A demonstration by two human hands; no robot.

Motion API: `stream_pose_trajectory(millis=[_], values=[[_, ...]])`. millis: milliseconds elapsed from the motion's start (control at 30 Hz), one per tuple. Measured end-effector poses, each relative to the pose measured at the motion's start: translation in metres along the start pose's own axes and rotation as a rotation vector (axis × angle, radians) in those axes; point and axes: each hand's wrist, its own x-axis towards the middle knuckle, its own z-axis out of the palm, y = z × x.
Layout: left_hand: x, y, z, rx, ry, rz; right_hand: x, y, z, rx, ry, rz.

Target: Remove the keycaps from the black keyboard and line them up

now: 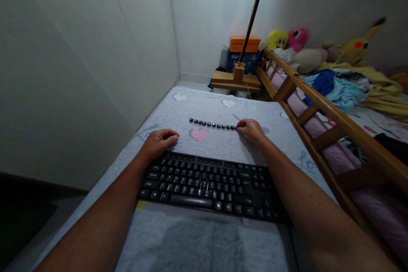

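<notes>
A black keyboard lies on the bed cover in front of me, its top row of keys away from me. Beyond it, a line of several small black keycaps runs left to right past a pink heart print. My right hand is at the right end of this line, fingertips pinched by the last keycap. From that hand sticks out a thin two-pronged metal tool, perhaps tweezers; its held end is hidden. My left hand rests near the keyboard's far left corner, fingers loosely bent, thumb apart, holding nothing.
A patterned light bed cover spreads under everything. Along the right runs a wooden bed rail, with clothes and plush toys behind it. A wooden stand with a tall pole and an orange box are at the far end. White cabinet doors line the left.
</notes>
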Motion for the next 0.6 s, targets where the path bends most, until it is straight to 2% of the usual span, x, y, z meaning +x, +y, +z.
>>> stream_pose_trajectory(millis=[600], values=[[0.0002,0.0012,0.0004,0.006,0.007,-0.005,0.0025,0.0030,0.0023,0.028,0.016,0.009]])
